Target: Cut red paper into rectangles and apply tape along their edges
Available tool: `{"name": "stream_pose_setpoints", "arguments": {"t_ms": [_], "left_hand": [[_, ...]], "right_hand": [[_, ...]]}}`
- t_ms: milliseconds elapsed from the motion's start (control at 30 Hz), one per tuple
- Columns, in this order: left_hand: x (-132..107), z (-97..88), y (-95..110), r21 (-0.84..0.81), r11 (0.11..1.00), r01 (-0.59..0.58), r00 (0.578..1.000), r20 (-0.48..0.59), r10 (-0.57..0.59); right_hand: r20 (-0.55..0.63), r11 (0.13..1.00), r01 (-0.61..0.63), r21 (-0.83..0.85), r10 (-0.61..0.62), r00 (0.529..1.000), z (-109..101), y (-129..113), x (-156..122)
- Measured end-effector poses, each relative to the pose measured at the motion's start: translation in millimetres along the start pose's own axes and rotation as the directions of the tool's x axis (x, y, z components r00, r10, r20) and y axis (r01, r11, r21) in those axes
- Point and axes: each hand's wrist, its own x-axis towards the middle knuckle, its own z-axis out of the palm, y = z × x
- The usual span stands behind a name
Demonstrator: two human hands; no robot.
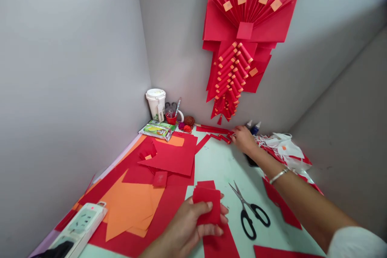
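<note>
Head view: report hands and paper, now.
Left hand grips red paper piece. Right hand at small red rolls by wall, grip unclear. Scissors lie between hands, untouched.

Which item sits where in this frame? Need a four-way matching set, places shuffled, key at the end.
Things:
1. scissors
2. power strip
3. lidded white cup
4. red paper piece

Places:
a. held in the left hand
b. far corner of the table
c. near left edge of the table
d. lying flat just right of the left hand

Pairs: 1-d, 2-c, 3-b, 4-a
</note>
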Motion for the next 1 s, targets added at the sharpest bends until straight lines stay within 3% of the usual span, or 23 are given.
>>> {"name": "stream_pose_setpoints", "arguments": {"t_ms": [200, 333, 433, 533, 633, 767, 867, 1000], "left_hand": [[3.1, -2.4, 1.1, 0.036, 0.999, 0.014, 1.000, 0.016, -0.014], [2.2, -7.2, 0.8, 0.044, 0.998, 0.046, 0.997, 0.054, -0.048], [1.6, -7.0, 1.1, 0.057, 0.997, 0.045, 0.997, 0.060, -0.048], [1.1, -2.6, 2.2, 0.049, 0.999, -0.015, 1.000, 0.000, 0.015], [-0.3, 2.1, 5.8, 0.141, 0.982, -0.128, 0.980, -0.132, 0.147], [-3.9, 6.8, 11.5, 0.329, 0.897, -0.294, 0.875, -0.285, 0.391], [-6.8, 10.4, 9.7, 0.395, 0.852, -0.344, 0.836, -0.284, 0.470], [-9.7, 12.9, 1.8, 0.500, 0.759, -0.418, 0.786, -0.221, 0.578]], "right_hand": [[0.085, 0.991, -0.112, 0.077, 0.106, 0.991, 33.6, 19.8, 30.8], [0.095, 0.943, -0.218, 0.251, 0.200, 0.975, 36.6, 24.9, 34.8], [0.118, 0.854, -0.268, 0.445, 0.241, 0.963, 28.9, 16.9, 27.3], [0.174, 0.726, -0.282, 0.628, 0.222, 0.959, 13.6, -6.1, 5.8], [0.247, 0.598, -0.300, 0.743, 0.170, 0.954, -4.4, -42.3, -29.8], [0.347, 0.488, -0.358, 0.796, 0.116, 0.930, -21.3, -93.5, -83.8], [0.381, 0.460, -0.398, 0.794, 0.134, 0.915, -25.6, -119.5, -115.8], [0.370, 0.443, -0.415, 0.795, 0.187, 0.910, -27.3, -135.1, -145.4]]}}
